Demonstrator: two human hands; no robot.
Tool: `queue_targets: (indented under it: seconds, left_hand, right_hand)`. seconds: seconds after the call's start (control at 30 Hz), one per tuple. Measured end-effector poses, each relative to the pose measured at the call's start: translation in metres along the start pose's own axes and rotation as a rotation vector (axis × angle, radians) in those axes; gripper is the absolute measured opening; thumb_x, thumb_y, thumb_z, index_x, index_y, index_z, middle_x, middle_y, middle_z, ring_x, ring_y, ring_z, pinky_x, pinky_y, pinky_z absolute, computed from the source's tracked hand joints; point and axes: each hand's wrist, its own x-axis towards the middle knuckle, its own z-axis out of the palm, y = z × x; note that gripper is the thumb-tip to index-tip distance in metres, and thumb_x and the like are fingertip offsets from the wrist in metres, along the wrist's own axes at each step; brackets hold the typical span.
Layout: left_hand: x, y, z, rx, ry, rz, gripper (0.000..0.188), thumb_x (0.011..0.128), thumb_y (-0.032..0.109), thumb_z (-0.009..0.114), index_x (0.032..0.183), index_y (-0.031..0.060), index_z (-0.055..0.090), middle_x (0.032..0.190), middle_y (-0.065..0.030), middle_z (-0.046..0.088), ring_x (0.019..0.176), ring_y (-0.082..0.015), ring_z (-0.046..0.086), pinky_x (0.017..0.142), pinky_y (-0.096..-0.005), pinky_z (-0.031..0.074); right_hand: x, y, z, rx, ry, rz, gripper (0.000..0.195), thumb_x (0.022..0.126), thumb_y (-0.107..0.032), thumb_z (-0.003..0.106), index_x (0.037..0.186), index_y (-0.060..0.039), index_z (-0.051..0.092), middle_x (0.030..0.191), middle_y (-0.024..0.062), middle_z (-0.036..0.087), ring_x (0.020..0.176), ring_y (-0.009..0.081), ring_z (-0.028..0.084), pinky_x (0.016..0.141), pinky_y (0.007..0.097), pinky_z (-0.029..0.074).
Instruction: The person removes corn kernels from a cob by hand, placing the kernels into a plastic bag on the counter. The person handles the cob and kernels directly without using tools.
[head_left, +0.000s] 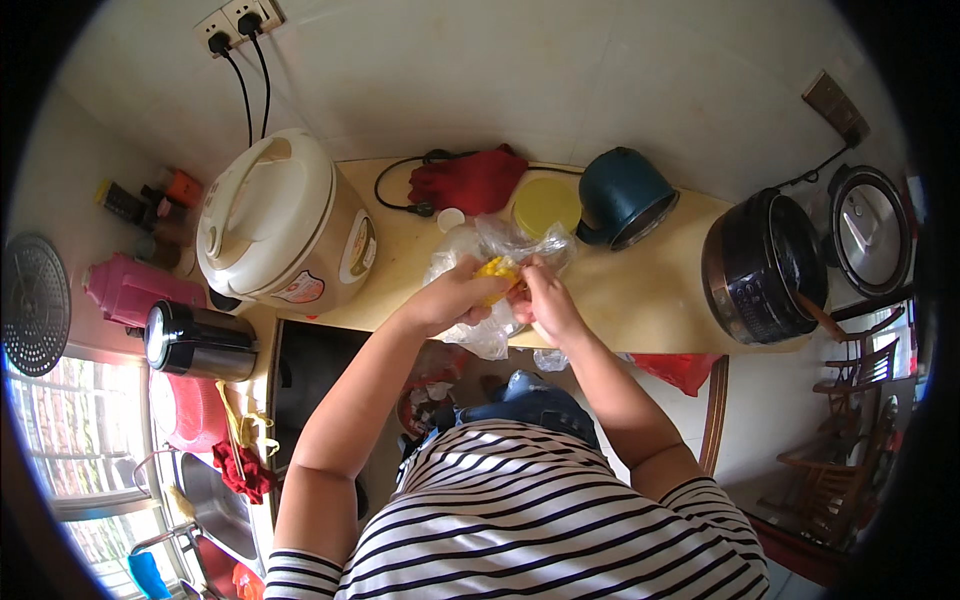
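My left hand (451, 298) grips a piece of yellow corn cob (495, 270) over the counter's front part. At the cob's right end, the bent fingers of my right hand (546, 300) touch it; whether they pinch something small is too blurred to tell. Beneath both hands lies a crumpled clear plastic bag (487, 341), spread on the counter and reaching its front edge. Just behind the bag are a small white lid (450, 219) and a round yellow-green lid (547, 206).
On the counter (645, 300) stand a large cream rice cooker (277, 225) at left and a black electric cooker (757, 262) at right. A dark green pot (626, 195) lies tipped over near a red cloth (472, 180). A sink (214, 495) is at far left.
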Motion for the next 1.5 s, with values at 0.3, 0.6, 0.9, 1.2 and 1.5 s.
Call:
queue_targets:
  seconds: [0.3, 0.6, 0.9, 1.2, 1.5]
  left_hand:
    - [-0.003, -0.044, -0.021, -0.420, -0.126, -0.145, 0.035, 0.094, 0.026, 0.061, 0.116, 0.0023, 0.045, 0.090, -0.0066, 0.055, 0.062, -0.0091, 0.045, 0.051, -0.0223, 0.032]
    - [-0.003, -0.041, -0.001, -0.159, 0.237, -0.028, 0.033, 0.098, 0.033, 0.058, 0.115, 0.0065, 0.048, 0.096, -0.0041, 0.056, 0.073, -0.0129, 0.055, 0.065, -0.0251, 0.047]
    - [0.000, -0.060, 0.000, 0.226, 0.205, 0.137, 0.034, 0.102, 0.039, 0.051, 0.106, 0.0050, 0.048, 0.084, -0.0030, 0.052, 0.066, -0.0099, 0.046, 0.057, -0.0251, 0.039]
    - [0.000, -0.074, -0.008, 0.014, 0.119, 0.107, 0.037, 0.102, 0.037, 0.050, 0.112, 0.0016, 0.050, 0.080, -0.0024, 0.050, 0.063, -0.0091, 0.044, 0.055, -0.0247, 0.038]
    - [-0.007, -0.067, 0.002, 0.038, 0.196, 0.153, 0.039, 0.102, 0.025, 0.048, 0.135, 0.0058, 0.042, 0.093, -0.0029, 0.052, 0.072, -0.0096, 0.046, 0.063, -0.0238, 0.040]
  right_hand:
    - [0.007, 0.044, -0.007, -0.019, -0.009, 0.093, 0.012, 0.098, -0.012, 0.036, 0.105, -0.0091, 0.046, 0.075, 0.0026, 0.049, 0.051, 0.0053, 0.037, 0.042, 0.0207, 0.031]
    - [0.015, 0.010, -0.004, -0.001, -0.130, 0.252, 0.008, 0.099, -0.019, 0.047, 0.102, -0.0122, 0.050, 0.078, -0.0032, 0.047, 0.058, 0.0029, 0.038, 0.046, 0.0170, 0.026]
    - [0.023, 0.025, -0.019, -0.162, -0.123, 0.253, 0.006, 0.099, -0.015, 0.041, 0.103, -0.0132, 0.044, 0.072, -0.0022, 0.044, 0.054, 0.0034, 0.035, 0.044, 0.0191, 0.027]
    - [0.029, 0.049, -0.024, -0.470, -0.041, 0.058, 0.007, 0.096, -0.012, 0.042, 0.101, -0.0088, 0.046, 0.070, 0.0012, 0.050, 0.051, 0.0075, 0.040, 0.043, 0.0247, 0.031]
    - [0.023, 0.024, -0.016, 0.061, -0.115, 0.276, 0.012, 0.100, -0.022, 0.041, 0.106, -0.0135, 0.048, 0.080, -0.0004, 0.049, 0.062, 0.0058, 0.040, 0.051, 0.0208, 0.030]
